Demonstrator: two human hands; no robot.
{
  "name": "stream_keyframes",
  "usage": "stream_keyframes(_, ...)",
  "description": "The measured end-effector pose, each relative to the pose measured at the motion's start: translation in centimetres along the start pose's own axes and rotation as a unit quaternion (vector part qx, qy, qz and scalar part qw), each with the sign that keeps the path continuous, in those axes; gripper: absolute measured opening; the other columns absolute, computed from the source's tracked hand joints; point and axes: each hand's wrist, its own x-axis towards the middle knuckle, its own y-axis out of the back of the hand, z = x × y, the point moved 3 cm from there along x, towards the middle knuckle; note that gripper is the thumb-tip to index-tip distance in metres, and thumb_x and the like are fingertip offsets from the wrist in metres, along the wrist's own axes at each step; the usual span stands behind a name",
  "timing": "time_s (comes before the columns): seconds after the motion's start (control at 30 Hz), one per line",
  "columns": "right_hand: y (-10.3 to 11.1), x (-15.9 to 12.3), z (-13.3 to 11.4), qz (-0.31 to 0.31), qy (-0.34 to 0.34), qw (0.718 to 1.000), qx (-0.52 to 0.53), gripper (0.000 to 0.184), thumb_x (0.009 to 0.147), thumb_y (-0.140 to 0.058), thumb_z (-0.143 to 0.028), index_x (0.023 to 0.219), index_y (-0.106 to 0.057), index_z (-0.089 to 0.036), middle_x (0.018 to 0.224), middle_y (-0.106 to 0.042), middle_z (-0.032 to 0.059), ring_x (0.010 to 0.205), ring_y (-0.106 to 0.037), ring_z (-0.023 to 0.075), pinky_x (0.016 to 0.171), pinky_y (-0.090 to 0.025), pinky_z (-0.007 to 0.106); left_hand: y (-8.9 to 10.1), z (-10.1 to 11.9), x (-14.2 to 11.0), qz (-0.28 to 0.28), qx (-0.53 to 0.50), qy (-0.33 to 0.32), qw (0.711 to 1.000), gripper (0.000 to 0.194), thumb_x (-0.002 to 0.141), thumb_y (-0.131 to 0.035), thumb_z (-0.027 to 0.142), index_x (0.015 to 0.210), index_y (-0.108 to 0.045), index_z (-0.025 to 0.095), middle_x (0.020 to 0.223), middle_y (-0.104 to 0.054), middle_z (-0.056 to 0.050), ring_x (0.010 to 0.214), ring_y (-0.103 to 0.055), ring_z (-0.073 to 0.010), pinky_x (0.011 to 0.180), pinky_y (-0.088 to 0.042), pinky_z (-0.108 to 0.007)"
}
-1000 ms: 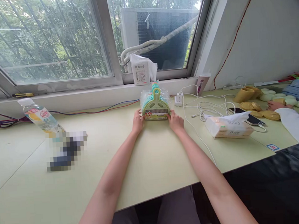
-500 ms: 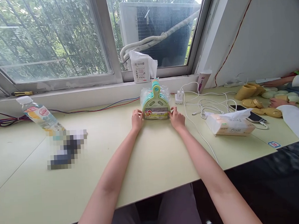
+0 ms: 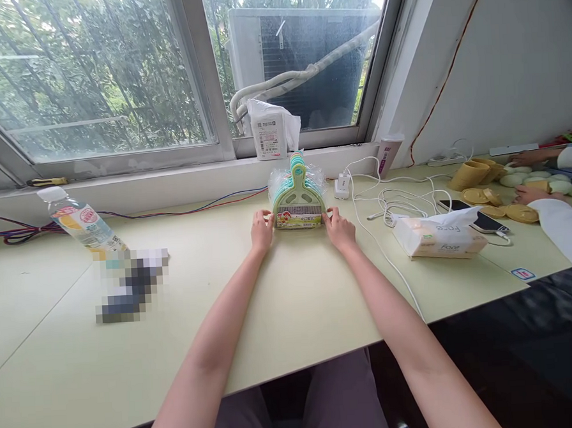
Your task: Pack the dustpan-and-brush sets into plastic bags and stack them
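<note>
A stack of small green dustpan sets stands upright on the table against the low wall, handles up. Clear plastic wrap bulges from its sides, and a printed label band crosses the front one over dark bristles. My left hand has its fingers curled against the stack's lower left edge. At the lower right edge, my right hand pinches the other side in the same way. Both forearms reach across the table.
Left, a drink bottle leans beside a blurred-out item. Right are a tissue pack, white cables, a phone and a cup. Another person's hands work among brown containers. A tissue packet stands on the sill.
The camera view has shifted very slightly. Both hands and the dustpan stack stay in the same place.
</note>
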Motion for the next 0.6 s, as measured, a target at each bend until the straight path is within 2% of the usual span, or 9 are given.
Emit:
stream_keyframes(0.17, 0.2, 0.1, 0.4, 0.014, -0.007, 1.000, 0.013, 0.042, 0.100, -0.024, -0.044, 0.124, -0.046, -0.018, 0.097, -0.071, 0.0118, 0.084, -0.066, 0.0246, 0.067, -0.039, 0.030, 0.1, -0.7, 0.0, 0.013, -0.024, 0.011, 1.000, 0.019, 0.094, -0.045, 0.032, 0.104, -0.054, 0.019, 0.114, -0.057, -0.011, 0.088, -0.060, -0.0176, 0.086, -0.044, -0.034)
stream_keyframes(0.37, 0.2, 0.2, 1.1, 0.021, -0.025, 0.999, 0.031, 0.042, 0.100, -0.026, -0.044, 0.124, -0.047, -0.017, 0.095, -0.071, 0.0114, 0.085, -0.066, 0.0244, 0.067, -0.040, 0.030, 1.1, -3.1, 0.2, 0.033, -0.032, 0.012, 0.999, 0.019, 0.091, -0.046, 0.029, 0.105, -0.056, 0.020, 0.114, -0.057, -0.011, 0.090, -0.061, -0.0183, 0.085, -0.047, -0.035)
stream_keyframes(0.47, 0.5, 0.0, 1.0, 0.017, -0.033, 0.999, 0.031, 0.040, 0.100, -0.027, -0.044, 0.124, -0.047, -0.018, 0.096, -0.071, 0.0115, 0.086, -0.066, 0.0239, 0.068, -0.040, 0.030, 3.2, -4.9, -0.2, 0.025, -0.020, -0.004, 0.999, 0.020, 0.088, -0.048, 0.026, 0.105, -0.058, 0.021, 0.114, -0.057, -0.009, 0.089, -0.062, -0.0186, 0.082, -0.049, -0.035)
stream_keyframes(0.6, 1.1, -0.4, 0.4, 0.003, -0.040, 0.999, 0.024, 0.037, 0.100, -0.029, -0.040, 0.123, -0.047, -0.018, 0.095, -0.072, 0.0106, 0.088, -0.066, 0.0244, 0.068, -0.040, 0.030, 8.6, -7.4, -1.7, 0.014, 0.007, -0.013, 1.000, 0.021, 0.083, -0.051, 0.026, 0.101, -0.060, 0.023, 0.113, -0.057, -0.008, 0.088, -0.062, -0.0193, 0.073, -0.053, -0.034)
